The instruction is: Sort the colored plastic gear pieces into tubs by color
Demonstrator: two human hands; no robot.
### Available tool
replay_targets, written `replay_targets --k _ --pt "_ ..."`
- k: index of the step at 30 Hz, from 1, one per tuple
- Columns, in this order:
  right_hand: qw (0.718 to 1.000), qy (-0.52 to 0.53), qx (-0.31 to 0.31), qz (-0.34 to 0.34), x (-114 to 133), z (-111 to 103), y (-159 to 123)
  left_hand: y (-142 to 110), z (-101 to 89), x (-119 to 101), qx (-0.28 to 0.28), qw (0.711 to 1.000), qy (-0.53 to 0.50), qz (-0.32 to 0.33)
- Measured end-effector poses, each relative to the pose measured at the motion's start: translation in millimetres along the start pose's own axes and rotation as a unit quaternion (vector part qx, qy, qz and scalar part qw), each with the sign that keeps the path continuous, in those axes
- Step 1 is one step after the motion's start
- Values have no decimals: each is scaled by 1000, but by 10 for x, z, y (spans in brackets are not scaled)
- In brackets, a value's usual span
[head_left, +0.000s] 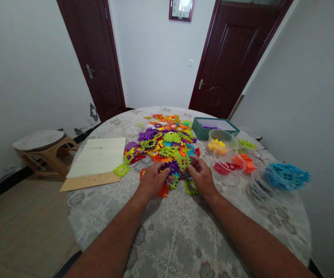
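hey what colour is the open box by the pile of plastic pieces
The open rectangular box is dark green outside, whitish inside; head view shows it best.

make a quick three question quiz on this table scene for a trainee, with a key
1. What colour are the pieces in the green box: a) red, b) purple, c) yellow?
2. True or false: the left hand and right hand are both at the pile.
3. Fill in: the farthest-right pieces on the table are ____.

Key: 1. b; 2. true; 3. blue
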State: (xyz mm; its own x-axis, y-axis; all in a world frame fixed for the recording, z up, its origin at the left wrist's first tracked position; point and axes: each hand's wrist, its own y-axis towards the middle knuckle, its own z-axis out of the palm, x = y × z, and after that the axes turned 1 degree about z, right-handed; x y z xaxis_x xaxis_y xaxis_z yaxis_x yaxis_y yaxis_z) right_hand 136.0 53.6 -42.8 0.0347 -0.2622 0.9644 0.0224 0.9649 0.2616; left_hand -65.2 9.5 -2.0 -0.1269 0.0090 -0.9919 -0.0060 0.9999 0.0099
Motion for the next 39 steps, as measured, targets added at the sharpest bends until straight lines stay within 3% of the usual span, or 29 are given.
replay_targets --k 6,13,22,25,28,33,36,39 --pt "996 30 83 -3 84 84 -114 -6 12 -56 43 999 18 -13" --pt "990 32 133 -25 133 101 -150 49 -13 -49 27 999 -8 -33" --pt "992 20 128 8 108 147 -134 -8 -38 -77 95 988 116 25" --pt "993 18 115 25 51 134 -107 5 -43 -46 89 977 178 70" --pt "997 2 81 11 7 98 -78 32 -52 25 52 955 252 150" --pt "995 -94 -5 -29 12 13 -14 62 -38 182 26 878 373 299" --pt "993 -106 -32 -32 14 -27 30 48 -15 213 28 839 410 356" --pt "996 -76 -51 -16 -10 -65 69 4 -5 160 15 820 435 371"
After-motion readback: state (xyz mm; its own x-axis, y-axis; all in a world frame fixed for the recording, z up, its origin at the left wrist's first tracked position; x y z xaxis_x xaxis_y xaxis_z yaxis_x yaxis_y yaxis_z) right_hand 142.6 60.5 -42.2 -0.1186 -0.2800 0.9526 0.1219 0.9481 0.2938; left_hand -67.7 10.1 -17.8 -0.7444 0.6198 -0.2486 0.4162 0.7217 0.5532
